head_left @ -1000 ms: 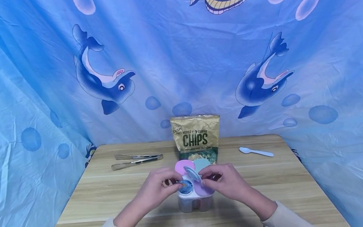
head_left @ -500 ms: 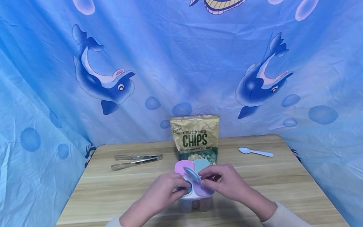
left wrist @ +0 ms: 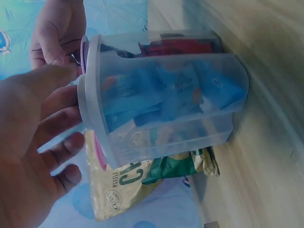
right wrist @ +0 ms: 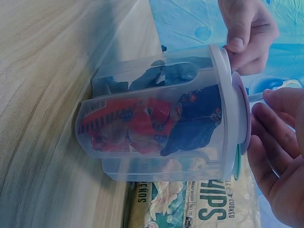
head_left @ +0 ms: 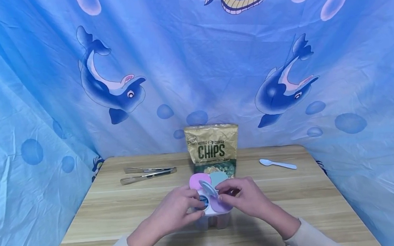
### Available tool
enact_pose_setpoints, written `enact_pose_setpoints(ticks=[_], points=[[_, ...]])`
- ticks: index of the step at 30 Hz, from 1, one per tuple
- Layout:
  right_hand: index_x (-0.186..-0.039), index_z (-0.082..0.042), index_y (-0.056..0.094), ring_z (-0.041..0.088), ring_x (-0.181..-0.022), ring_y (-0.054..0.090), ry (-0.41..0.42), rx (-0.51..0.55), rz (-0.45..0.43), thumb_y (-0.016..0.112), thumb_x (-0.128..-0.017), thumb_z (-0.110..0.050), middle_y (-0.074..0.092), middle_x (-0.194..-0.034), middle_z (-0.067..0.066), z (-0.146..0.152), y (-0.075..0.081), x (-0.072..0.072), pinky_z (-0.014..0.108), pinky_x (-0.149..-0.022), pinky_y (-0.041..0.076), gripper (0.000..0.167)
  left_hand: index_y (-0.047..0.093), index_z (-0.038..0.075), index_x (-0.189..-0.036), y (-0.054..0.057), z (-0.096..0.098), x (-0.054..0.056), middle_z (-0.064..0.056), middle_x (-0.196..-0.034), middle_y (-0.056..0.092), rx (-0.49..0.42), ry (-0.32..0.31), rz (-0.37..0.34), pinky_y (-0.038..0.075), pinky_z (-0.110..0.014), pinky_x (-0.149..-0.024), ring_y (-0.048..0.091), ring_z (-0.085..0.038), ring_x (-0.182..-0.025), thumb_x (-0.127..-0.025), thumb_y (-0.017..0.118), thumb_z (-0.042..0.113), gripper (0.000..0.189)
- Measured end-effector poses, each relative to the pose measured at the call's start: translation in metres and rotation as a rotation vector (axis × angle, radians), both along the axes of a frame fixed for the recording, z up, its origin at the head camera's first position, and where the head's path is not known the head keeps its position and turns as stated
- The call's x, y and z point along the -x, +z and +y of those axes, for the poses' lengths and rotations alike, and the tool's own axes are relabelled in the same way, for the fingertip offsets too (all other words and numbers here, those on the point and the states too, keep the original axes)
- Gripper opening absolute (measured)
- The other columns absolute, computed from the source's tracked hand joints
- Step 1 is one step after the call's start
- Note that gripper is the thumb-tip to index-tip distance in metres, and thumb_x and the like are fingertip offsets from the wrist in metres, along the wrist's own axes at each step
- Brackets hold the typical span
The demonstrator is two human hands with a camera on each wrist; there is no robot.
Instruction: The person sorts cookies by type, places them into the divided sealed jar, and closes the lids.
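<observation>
A clear storage container (head_left: 213, 221) with a white top and several coloured flip lids stands in front of me. My right hand (head_left: 246, 196) pinches the raised lid (head_left: 208, 189) of the near-left compartment. My left hand (head_left: 175, 212) lies over that compartment's opening, fingertips at and inside it; nothing shows gripped between them. Blue packets (left wrist: 175, 90) fill this compartment in the left wrist view. Red packets (right wrist: 137, 126) and a dark blue packet (right wrist: 197, 121) sit in the neighbouring one. Pink (head_left: 199, 180), green (head_left: 219, 178) and purple (head_left: 220, 205) lids lie flat.
A gold and green chips bag (head_left: 212, 146) stands right behind the container. Metal tongs (head_left: 149, 175) lie to the left on the wooden table (head_left: 121, 212), and a white spoon (head_left: 278, 164) to the right. A blue sea-animal curtain (head_left: 192, 62) hangs around the table.
The left hand pinched a small blue packet above the opening, then put its fingers into it. The packet has gone from its fingers. The right hand and raised lid have stayed put.
</observation>
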State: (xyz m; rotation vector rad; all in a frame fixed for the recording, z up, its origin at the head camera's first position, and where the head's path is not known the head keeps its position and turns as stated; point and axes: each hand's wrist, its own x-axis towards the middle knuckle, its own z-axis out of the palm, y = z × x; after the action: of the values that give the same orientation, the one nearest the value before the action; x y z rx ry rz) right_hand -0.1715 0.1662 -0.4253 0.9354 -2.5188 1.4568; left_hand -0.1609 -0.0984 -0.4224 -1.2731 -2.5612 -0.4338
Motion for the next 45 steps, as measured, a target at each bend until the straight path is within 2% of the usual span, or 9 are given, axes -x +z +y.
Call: enact_pose_setpoints(ticks=[5,11,17,21,25,28,32,38,45], points=[[-0.108,-0.02,0.078,0.006,-0.079,0.072,-0.001,0.001,-0.008,0.08,-0.088,-0.012,0.078,-0.094,-0.007,-0.001,0.001,-0.001,0.028,-0.067,0.061,0.022,0.081,0.022,-0.099,-0.005,-0.001,-0.003,0.014,-0.099,0.072,0.058,0.024,-0.071,0.053,-0.03,-0.086,0.06,-0.007,-0.096,-0.089,0.078,0.038,0.019],[-0.108,-0.02,0.078,0.006,-0.079,0.072,-0.002,0.001,-0.007,0.08,-0.088,-0.013,0.078,-0.093,-0.007,-0.001,0.001,-0.001,0.028,-0.066,0.061,0.022,0.079,0.02,-0.104,0.002,-0.004,0.0,0.01,-0.098,0.072,-0.157,0.067,-0.192,0.055,-0.027,-0.079,0.065,-0.007,-0.089,-0.092,0.075,0.032,0.018],[-0.108,-0.019,0.079,0.005,-0.078,0.072,0.001,-0.003,0.003,0.08,-0.087,-0.012,0.079,-0.093,-0.006,0.0,0.001,0.0,0.028,-0.066,0.061,0.022,0.078,0.021,-0.106,0.019,-0.002,0.008,0.012,-0.091,0.071,-0.344,0.249,-0.251,0.05,-0.022,-0.065,0.061,-0.005,-0.078,-0.092,0.076,0.034,0.02],[-0.104,-0.018,0.08,0.004,-0.077,0.071,0.001,-0.013,0.024,0.08,-0.088,-0.011,0.079,-0.092,-0.006,0.0,0.001,0.001,0.028,-0.066,0.061,0.018,0.077,0.024,-0.105,0.025,0.005,0.015,0.015,-0.09,0.069,-0.361,0.333,-0.256,0.047,-0.021,-0.065,0.06,-0.005,-0.078,-0.091,0.077,0.041,0.023],[-0.101,-0.018,0.081,0.003,-0.077,0.071,0.005,-0.018,0.049,0.08,-0.088,-0.012,0.078,-0.092,-0.007,0.001,0.0,0.001,0.028,-0.065,0.061,0.014,0.073,0.029,-0.092,0.028,0.015,0.019,0.019,-0.082,0.064,-0.343,0.388,-0.271,0.047,-0.022,-0.067,0.058,-0.004,-0.074,-0.089,0.076,0.05,0.022],[-0.101,-0.018,0.081,0.002,-0.078,0.07,0.004,-0.023,0.053,0.079,-0.089,-0.013,0.078,-0.092,-0.007,0.002,0.0,0.002,0.027,-0.065,0.061,0.014,0.07,0.027,-0.089,0.03,0.02,0.022,0.015,-0.08,0.065,-0.331,0.421,-0.289,0.048,-0.025,-0.067,0.057,-0.006,-0.073,-0.086,0.077,0.054,0.028],[-0.104,-0.019,0.08,0.003,-0.078,0.071,0.017,-0.029,0.043,0.079,-0.089,-0.014,0.079,-0.094,-0.005,0.003,0.0,0.004,0.027,-0.066,0.061,0.016,0.074,0.02,-0.099,0.031,0.022,0.026,0.009,-0.088,0.07,-0.326,0.401,-0.345,0.051,-0.027,-0.069,0.059,-0.007,-0.077,-0.086,0.077,0.054,0.037],[-0.11,-0.017,0.078,0.007,-0.084,0.072,0.035,-0.045,0.032,0.081,-0.089,-0.02,0.079,-0.099,-0.005,0.009,-0.001,0.004,0.029,-0.069,0.061,0.021,0.078,0.019,-0.104,0.029,0.017,0.025,0.013,-0.091,0.07,-0.353,0.339,-0.449,0.052,-0.027,-0.071,0.061,-0.006,-0.08,-0.087,0.077,0.051,0.036],[-0.112,-0.02,0.078,0.014,-0.091,0.072,0.02,-0.069,0.024,0.08,-0.09,-0.03,0.078,-0.105,-0.007,0.017,-0.006,0.004,0.03,-0.075,0.059,0.024,0.078,0.022,-0.103,0.023,-0.003,0.015,0.014,-0.099,0.069,-0.36,0.249,-0.448,0.053,-0.031,-0.077,0.064,-0.011,-0.091,-0.087,0.081,0.038,0.023]])
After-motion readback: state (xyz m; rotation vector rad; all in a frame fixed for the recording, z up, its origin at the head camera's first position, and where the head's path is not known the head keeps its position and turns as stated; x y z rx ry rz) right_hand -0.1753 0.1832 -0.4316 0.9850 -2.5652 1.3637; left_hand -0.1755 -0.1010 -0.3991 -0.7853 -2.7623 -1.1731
